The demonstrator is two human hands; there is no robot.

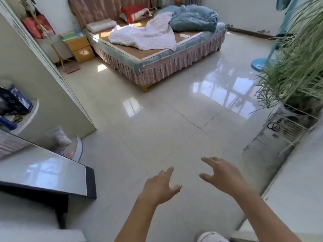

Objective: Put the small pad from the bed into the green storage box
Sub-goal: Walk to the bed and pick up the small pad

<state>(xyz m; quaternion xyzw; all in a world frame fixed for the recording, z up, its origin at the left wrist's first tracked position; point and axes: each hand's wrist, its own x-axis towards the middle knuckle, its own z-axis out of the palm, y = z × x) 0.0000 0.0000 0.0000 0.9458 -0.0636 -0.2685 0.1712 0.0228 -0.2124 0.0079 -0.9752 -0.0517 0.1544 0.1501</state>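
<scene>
The bed (158, 66) stands across the room, with a woven mat and a pink skirt. A small flat white piece (184, 35), possibly the pad, lies on the mat beside the bunched blue quilt (194, 19). A green flat object (69, 36), perhaps the storage box, sits on the yellow nightstand (79, 48) left of the bed. My left hand (160, 186) and my right hand (222, 174) are held out over the floor, far from the bed. Both have fingers spread and hold nothing.
A white blanket (145, 34), a folded white roll (101, 25) and a red pillow (135, 13) lie on the bed. A dark-edged glossy table (52, 179) is at my left. A large plant on a metal stand (297, 70) and a blue fan base (258, 64) are at right.
</scene>
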